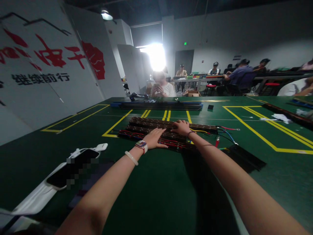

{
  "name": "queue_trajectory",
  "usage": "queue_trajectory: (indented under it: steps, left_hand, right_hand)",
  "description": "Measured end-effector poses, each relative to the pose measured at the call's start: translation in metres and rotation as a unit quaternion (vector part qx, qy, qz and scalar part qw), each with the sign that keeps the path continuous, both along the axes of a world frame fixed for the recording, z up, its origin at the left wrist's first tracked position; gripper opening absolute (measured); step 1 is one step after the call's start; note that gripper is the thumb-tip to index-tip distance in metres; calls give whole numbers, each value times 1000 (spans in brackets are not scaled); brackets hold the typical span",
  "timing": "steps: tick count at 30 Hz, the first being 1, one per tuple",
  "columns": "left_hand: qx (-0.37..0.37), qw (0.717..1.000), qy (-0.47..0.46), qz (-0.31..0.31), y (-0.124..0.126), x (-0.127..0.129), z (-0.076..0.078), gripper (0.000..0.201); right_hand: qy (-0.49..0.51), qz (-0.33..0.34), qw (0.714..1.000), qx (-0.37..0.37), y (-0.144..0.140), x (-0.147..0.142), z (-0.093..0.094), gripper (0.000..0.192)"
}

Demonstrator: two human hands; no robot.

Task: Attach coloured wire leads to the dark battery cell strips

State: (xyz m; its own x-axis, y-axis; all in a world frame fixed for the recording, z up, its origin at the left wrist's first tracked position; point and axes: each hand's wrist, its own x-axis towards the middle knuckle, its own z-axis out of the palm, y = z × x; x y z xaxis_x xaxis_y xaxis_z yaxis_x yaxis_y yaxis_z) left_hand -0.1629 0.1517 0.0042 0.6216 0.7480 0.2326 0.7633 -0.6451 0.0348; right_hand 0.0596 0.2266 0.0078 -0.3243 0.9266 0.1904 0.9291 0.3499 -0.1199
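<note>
Two hands spread flat, left hand (154, 138), right hand (181, 127), palms pressing strip bundle (146, 125)

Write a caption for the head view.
Both hands, left and right, press flat on wired strips on green table.

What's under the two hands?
Both left hand and right hand lie flat on the dark strip bundle with red wires. The parts under the palms are covered.

Tabletop (156, 195) open between both forearms. Phone (73, 168) obstructs near left; black sheet (244, 158) and loose wires (226, 133) obstruct right of the strip bundle (151, 129).
</note>
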Motion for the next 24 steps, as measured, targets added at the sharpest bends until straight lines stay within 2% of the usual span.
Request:
queue_trajectory:
  steps: [7,13,24]
  left_hand:
    - [0,1000,-6,-20,-10,52,-1,106]
    - [24,996,-18,-81,-17,103,-4,104]
    - [49,980,-31,-188,-34,221,-8,94]
  right_hand:
    - [-19,-22,1000,10,-21,55,-1,52]
    - [-23,-54,998,16,-44,115,-5,52]
    - [-38,-148,988,30,-107,242,-6,49]
